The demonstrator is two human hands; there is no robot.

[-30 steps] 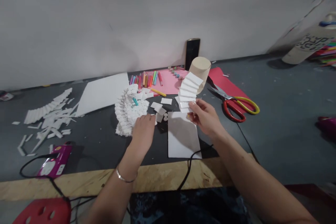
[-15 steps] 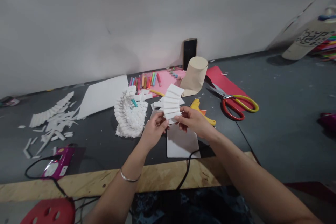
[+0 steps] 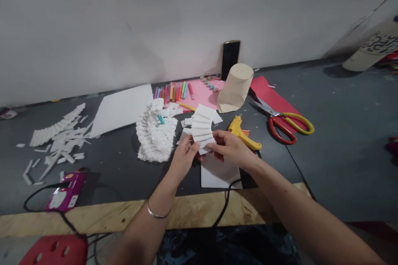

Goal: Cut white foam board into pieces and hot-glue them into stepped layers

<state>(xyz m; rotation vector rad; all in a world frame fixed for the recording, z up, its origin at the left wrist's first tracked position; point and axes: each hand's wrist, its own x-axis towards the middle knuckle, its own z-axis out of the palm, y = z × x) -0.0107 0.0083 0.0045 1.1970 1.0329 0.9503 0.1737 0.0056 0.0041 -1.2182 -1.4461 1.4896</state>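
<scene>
A fanned strip of pleated white paper (image 3: 202, 125) is held up above the dark table, its folds curving slightly. My left hand (image 3: 184, 153) pinches its lower left edge between thumb and fingers. On the lower right edge, my right hand (image 3: 228, 147) grips the same strip. Just left of my hands lies a white ruffled paper piece (image 3: 157, 136) with a small teal clip-like object (image 3: 161, 119) on it. A yellow glue gun (image 3: 244, 133) rests right behind my right hand. Under my hands is a white sheet (image 3: 219, 172).
Large scissors (image 3: 276, 118) lie on red paper (image 3: 278, 95) at right. A beige paper cylinder (image 3: 236, 87) and a phone (image 3: 230, 57) stand at the back. Several markers (image 3: 174, 91) lie on pink paper (image 3: 203, 95). Paper scraps (image 3: 64, 145) and a purple device (image 3: 69, 190) with a cable are at left.
The pleated strip has tilted a little in my hands, both of which keep hold of it. The view has shifted slightly; the things on the table have not moved.
</scene>
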